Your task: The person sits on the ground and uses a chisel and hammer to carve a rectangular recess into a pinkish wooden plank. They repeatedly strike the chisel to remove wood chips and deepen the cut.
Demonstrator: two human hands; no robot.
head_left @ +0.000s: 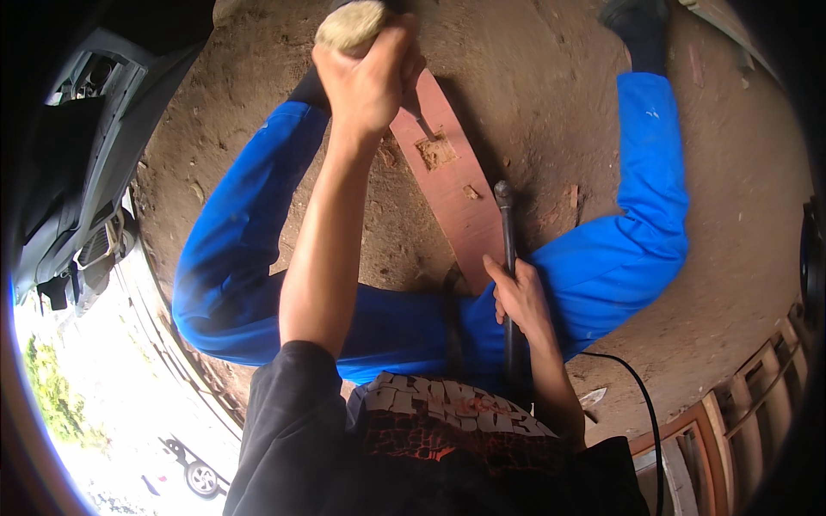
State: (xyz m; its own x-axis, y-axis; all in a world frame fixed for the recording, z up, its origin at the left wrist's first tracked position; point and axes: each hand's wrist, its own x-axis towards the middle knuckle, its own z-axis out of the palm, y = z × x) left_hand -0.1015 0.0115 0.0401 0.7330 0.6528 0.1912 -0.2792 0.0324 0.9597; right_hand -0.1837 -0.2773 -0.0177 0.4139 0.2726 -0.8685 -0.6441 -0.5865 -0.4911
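My left hand is wrapped round a chisel with a pale, worn wooden handle. Its dark blade slants down to a rough, shallow rectangular recess cut in a reddish wooden plank. The plank lies lengthwise between my legs. My right hand is closed round a dark metal bar with a knobbed far end. That bar stretches along the plank's right edge, close to my thigh, and its near end is hidden against my body.
A wood chip rests on the plank, with more scraps on the dirt floor. My legs in blue trousers flank the plank. A black cable curves at right near wooden frames. A grey vehicle stands at left.
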